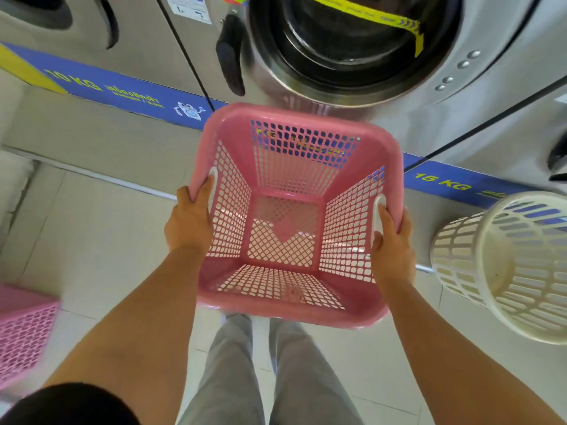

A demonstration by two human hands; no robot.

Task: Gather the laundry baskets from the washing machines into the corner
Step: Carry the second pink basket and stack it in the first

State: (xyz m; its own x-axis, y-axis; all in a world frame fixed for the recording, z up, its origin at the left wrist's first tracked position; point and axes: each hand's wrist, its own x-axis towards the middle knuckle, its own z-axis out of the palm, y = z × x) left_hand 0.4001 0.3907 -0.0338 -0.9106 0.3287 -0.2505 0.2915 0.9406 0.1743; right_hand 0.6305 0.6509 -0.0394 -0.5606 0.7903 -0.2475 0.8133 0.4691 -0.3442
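Observation:
An empty pink square laundry basket (233, 124) with lattice walls hangs in the air in front of me, above the floor. My left hand (189, 222) grips its left rim at the handle slot. My right hand (392, 243) grips the right rim at the other handle slot. Just beyond the basket stands a front-loading washing machine (356, 41) with a yellow strip across its door. A white round slatted basket (509, 265) stands on the floor to the right. Part of another pink basket (21, 332) shows at the left edge.
A second washing machine (92, 29) stands to the left, a third (537, 133) at the right edge. A blue band (129, 90) marked 10 KG and 15 KG runs along their base above a raised step. My legs (260, 372) stand on pale floor tiles.

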